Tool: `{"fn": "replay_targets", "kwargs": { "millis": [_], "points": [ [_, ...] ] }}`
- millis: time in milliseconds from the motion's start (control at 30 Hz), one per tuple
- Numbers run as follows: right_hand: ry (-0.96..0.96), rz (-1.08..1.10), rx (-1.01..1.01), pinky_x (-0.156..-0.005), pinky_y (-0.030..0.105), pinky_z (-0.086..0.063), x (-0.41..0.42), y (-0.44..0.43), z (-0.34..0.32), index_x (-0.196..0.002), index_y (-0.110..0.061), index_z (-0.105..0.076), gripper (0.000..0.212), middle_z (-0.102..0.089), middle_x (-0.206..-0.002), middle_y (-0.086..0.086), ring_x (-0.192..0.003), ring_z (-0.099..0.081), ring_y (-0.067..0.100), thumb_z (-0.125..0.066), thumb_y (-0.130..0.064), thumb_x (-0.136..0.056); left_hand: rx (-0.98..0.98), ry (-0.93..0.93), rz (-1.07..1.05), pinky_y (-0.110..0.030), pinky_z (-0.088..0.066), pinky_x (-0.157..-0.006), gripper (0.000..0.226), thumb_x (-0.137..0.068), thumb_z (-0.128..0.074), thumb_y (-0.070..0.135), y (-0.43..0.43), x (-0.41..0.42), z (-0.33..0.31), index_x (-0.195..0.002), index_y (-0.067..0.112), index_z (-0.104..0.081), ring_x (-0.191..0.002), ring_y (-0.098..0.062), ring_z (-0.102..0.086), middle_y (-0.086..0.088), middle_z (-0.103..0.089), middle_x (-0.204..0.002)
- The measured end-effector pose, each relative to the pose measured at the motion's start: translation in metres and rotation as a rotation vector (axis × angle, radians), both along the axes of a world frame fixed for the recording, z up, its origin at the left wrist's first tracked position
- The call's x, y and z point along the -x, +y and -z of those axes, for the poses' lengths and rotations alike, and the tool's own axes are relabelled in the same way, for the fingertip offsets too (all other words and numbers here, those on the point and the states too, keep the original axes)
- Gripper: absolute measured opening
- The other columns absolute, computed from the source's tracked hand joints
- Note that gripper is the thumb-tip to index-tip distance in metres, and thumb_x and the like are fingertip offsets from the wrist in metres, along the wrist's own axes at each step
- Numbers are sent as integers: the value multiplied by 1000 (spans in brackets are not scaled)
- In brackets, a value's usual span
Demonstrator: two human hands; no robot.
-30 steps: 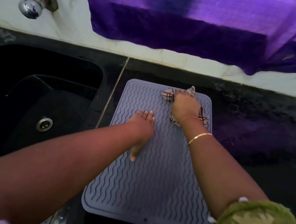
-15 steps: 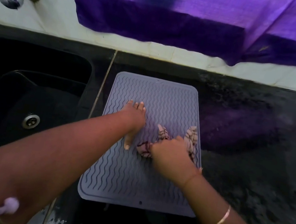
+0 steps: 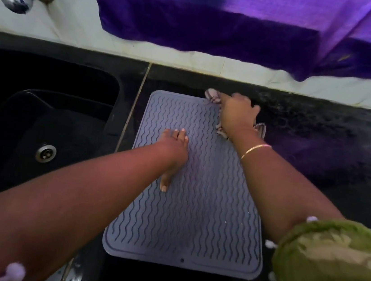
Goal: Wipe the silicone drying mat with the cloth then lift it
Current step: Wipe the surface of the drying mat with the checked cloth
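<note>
Black counter (image 3: 317,171); left grip (image 3: 174,148) open flat on mat (image 3: 192,226), right grip (image 3: 237,114) around cloth (image 3: 212,96).

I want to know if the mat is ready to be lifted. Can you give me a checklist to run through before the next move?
1. Grip on the cloth: ok, the right hand holds it bunched at the far right corner of the mat.
2. Steadying: ok, the left hand lies flat on the mat, fingers straight.
3. Mat flat on the counter: ok, no corner raised.
4. Whole mat wiped: cannot tell.
5. Nothing else standing on the mat: ok.
6. A hand free to lift: not ok, both are busy.
</note>
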State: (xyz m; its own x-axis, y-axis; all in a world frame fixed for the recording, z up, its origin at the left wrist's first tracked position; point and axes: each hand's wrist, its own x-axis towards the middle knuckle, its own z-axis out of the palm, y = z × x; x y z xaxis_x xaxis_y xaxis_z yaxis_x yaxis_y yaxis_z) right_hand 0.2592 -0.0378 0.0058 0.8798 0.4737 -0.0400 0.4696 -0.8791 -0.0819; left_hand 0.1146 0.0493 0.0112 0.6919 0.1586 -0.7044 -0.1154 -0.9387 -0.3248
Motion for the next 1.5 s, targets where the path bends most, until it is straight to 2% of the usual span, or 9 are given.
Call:
{"fn": "replay_targets", "kwargs": {
  "millis": [200,367,633,800,1000,1100,1267,1400,1500],
  "points": [
    [118,-43,176,-107,61,-23,14,-4,25,-148,-38,-15,60,-27,-152,16,-133,-31,45,-35,-52,-93,-23,6,5,-52,1,-117,145,-58,-85,48,-1,-2,0,-145,-5,18,-144,-39,11,-24,19,-154],
    [8,-66,251,-96,50,-36,52,-16,10,-144,-20,-29,56,-41,-139,16,-122,-43,39,-43,-31,-90,-15,0,-6,-52,1,-117,144,-58,-86,46,-1,-2,1,-146,-4,16,-144,-38,11,-24,18,-155],
    [34,-229,298,-82,43,-45,155,-66,7,-142,-12,-32,65,-46,-132,17,-106,-55,37,-54,-32,-85,-17,-28,6,-54,-1,-116,143,-56,-85,49,-2,1,-2,-148,-2,12,-145,-37,10,-23,16,-155],
    [-63,-290,205,-50,33,-50,219,-102,14,-106,-13,-70,61,-66,-86,11,-58,-63,28,-76,-39,-51,31,-59,-23,-53,-1,-116,148,-53,-86,51,3,5,1,-147,-2,15,-145,-35,9,-20,17,-156],
    [-130,-223,35,-50,27,-44,223,-106,28,-112,-17,-66,46,-62,-80,7,-59,-60,25,-66,-31,-68,-20,-26,-13,-52,-2,-117,147,-54,-84,53,1,4,2,-147,0,17,-145,-35,9,-20,18,-156],
    [-144,-164,26,-54,31,-45,174,-82,32,-116,-13,-62,45,-62,-82,12,-65,-61,30,-70,-20,-72,-104,15,3,-50,-4,-116,143,-59,-83,52,-9,-1,1,-147,0,17,-145,-37,8,-21,19,-155],
    [-58,-59,61,-88,45,-42,95,-30,14,-139,-19,-38,51,-51,-126,16,-114,-51,36,-50,-18,-90,-115,38,-6,-49,-2,-117,144,-56,-84,51,-9,-5,2,-148,0,15,-145,-37,9,-21,17,-156],
    [-55,28,82,-107,65,-14,69,-10,-3,-142,-22,-37,54,-48,-138,12,-133,-37,30,-46,-17,-89,-153,61,82,-52,-1,-116,142,-57,-81,57,-9,-3,1,-148,1,12,-145,-38,9,-22,14,-156],
    [45,-136,275,-105,75,0,85,-9,4,-136,-21,-46,49,-50,-139,6,-141,-26,26,-49,-21,-87,-102,66,74,-54,2,-116,135,-55,-81,58,-7,-5,0,-152,12,1,-145,-37,8,-16,4,-159]
  ]
}}
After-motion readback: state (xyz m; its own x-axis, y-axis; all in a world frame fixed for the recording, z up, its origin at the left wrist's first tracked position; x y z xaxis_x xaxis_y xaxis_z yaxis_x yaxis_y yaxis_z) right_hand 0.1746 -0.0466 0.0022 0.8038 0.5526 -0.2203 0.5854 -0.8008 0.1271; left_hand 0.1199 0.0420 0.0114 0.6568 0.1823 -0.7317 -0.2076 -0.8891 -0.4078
